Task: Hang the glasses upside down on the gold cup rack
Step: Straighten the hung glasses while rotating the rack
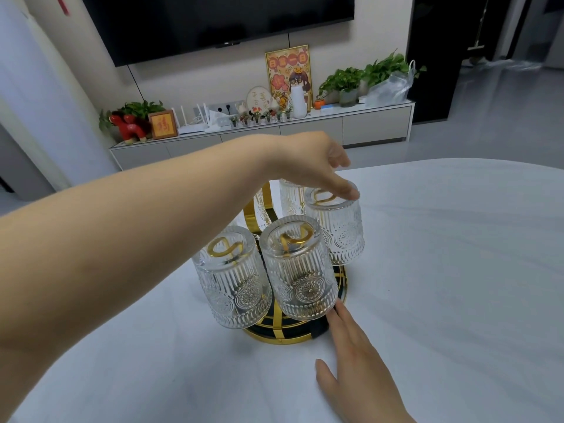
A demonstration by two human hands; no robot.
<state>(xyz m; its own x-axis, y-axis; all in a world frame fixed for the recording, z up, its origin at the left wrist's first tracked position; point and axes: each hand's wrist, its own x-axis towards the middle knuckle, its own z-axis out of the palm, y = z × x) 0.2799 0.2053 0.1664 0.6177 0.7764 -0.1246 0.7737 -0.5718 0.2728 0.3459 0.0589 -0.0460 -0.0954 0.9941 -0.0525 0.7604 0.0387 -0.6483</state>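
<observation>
White cloth covers the table (pixel 442 270), which curves away at its far edge toward a low grey sideboard (pixel 305 132) crowded with plants and frames under a dark screen (pixel 213 19). Plenty of bare cloth lies right and near. Centred stands the gold cup rack (pixel 280 338), its round base ringed in gold wire. Ribbed, embossed glasses (pixel 300 270) hang upside down on its looped prongs. The left hand (pixel 317 166) reaches over, fingers loosely spread, fingertips touching the far right glass (pixel 337 227). The right hand (pixel 360 361) lies flat, fingers together, touching the base.
</observation>
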